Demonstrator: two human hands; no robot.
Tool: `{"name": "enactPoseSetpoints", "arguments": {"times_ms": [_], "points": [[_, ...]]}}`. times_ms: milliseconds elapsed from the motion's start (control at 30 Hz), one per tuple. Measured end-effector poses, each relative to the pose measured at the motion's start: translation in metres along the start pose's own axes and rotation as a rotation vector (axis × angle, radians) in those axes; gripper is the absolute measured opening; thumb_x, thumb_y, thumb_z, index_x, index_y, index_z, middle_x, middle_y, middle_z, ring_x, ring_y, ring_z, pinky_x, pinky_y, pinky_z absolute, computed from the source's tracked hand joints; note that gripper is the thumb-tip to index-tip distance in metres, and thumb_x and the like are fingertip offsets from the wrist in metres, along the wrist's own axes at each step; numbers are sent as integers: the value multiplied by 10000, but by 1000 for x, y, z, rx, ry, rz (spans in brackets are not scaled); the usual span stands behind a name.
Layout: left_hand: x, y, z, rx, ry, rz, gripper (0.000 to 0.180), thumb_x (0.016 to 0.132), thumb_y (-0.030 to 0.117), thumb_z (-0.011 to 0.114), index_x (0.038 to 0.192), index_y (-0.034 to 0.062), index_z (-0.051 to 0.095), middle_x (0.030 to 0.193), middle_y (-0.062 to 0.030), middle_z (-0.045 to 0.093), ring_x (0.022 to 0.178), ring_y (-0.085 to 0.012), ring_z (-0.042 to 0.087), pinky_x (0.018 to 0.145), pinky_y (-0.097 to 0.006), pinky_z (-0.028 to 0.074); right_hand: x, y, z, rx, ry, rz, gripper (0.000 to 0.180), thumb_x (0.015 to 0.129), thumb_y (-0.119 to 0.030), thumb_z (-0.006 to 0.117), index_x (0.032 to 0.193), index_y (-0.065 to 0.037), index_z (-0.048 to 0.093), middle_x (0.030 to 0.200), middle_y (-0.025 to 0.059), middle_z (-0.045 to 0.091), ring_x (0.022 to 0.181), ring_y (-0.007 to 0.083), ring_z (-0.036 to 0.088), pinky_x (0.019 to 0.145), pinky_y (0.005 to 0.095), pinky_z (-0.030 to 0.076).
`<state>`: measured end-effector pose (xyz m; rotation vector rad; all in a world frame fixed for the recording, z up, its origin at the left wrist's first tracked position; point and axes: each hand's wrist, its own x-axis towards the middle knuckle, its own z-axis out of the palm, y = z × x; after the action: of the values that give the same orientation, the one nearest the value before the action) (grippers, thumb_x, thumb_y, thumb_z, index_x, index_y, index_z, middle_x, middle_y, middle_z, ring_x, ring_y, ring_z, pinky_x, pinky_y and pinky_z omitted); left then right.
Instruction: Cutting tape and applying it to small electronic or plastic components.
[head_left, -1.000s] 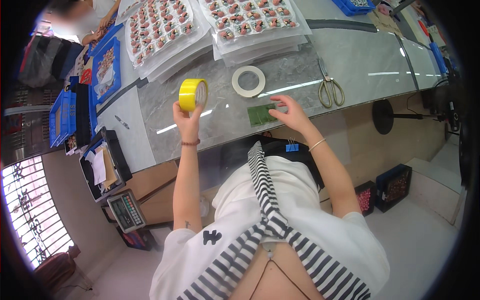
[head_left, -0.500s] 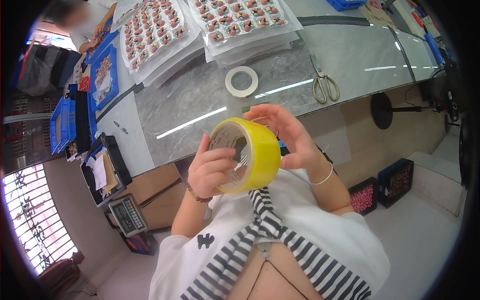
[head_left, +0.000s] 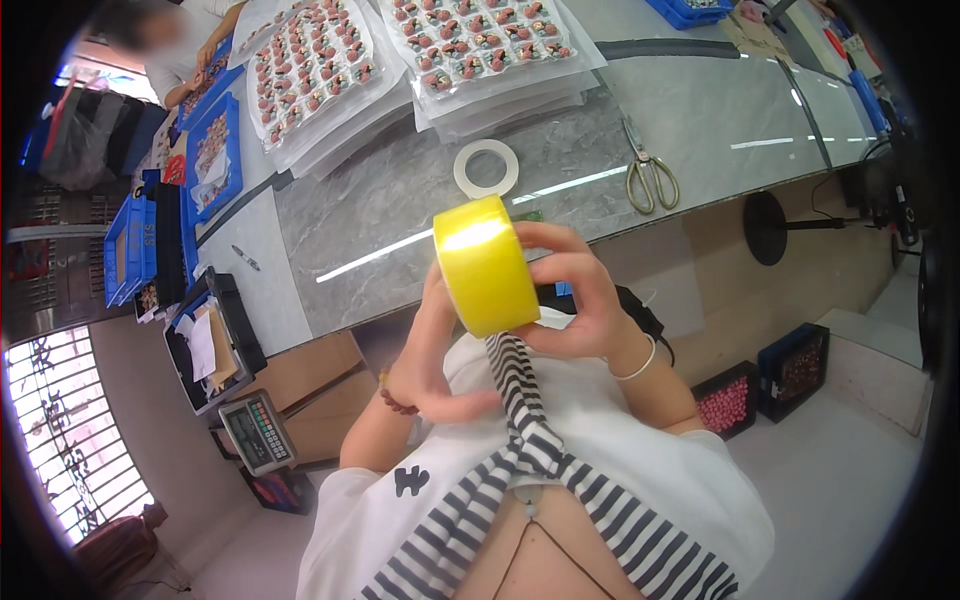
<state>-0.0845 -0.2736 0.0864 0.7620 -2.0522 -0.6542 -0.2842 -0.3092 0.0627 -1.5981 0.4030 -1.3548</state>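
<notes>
A wide roll of yellow packing tape (head_left: 484, 265) is held up in front of my chest, its shiny outer face toward me. My right hand (head_left: 580, 295) grips it by the right edge, fingers at the upper side and thumb at the lower. On the left, my left hand (head_left: 425, 375) is beneath and beside the roll. Its thumb stretches away to the right, clear of the tape, while its raised fingers are partly hidden behind the roll. Just beyond, a flat roll of white tape (head_left: 463, 172) lies on the grey table (head_left: 370, 215).
Stacked clear trays of small red pieces (head_left: 470, 60) stand at the table's far side. Scissors (head_left: 652, 182) lie to the right, a pen (head_left: 245, 257) to the left. Blue bins (head_left: 236, 165) line the left, near a scale (head_left: 255, 432). A person (head_left: 175, 55) works at the far left.
The yellow tape roll has turned so its open core no longer shows. My left fingers have come out of the core, and my right hand has closed on the roll's edge.
</notes>
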Motion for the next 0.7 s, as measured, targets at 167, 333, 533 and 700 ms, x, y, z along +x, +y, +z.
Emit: {"name": "enactPoseSetpoints", "arguments": {"times_ms": [167, 333, 533, 700], "points": [[-5, 4, 6, -1052, 183, -393, 661, 847, 220, 658, 1365, -52, 352, 1340, -164, 466, 1235, -274, 478, 1045, -398, 361, 0, -1, 0, -516, -45, -269, 298, 637, -17, 746, 894, -106, 625, 1222, 148, 545, 1116, 343, 527, 907, 420, 448], [-3, 10, 5, -845, 241, -460, 429, 870, 39, 573, 1285, -10, 475, 1233, -144, 560, 1164, -271, 539, 1080, -446, 309, -2, -13, -7, -307, 16, -103, 481, 609, -59, 735, 1061, -80, 572, 1221, 138, 538, 1122, 317, 522, 919, 390, 433], [7, 8, 2, -3, 109, -45, 151, 768, -4, 612, 862, 114, 615, 929, -58, 654, 1016, -303, 611, 1140, -536, 72, 2, -10, -5, 377, 169, 342, 873, 623, -253, 750, 1344, -35, 309, 1356, 129, 409, 1252, 229, 423, 1026, 363, 338], [2, 9, 5, 150, 76, 140, 99, 783, 54, 595, 805, 150, 582, 911, -37, 642, 1021, -261, 615, 1135, -565, 50, 6, -30, 10, 414, 64, 286, 1080, 616, -363, 839, 1408, -16, 192, 1385, 195, 359, 1256, 261, 437, 1038, 369, 381]]}}
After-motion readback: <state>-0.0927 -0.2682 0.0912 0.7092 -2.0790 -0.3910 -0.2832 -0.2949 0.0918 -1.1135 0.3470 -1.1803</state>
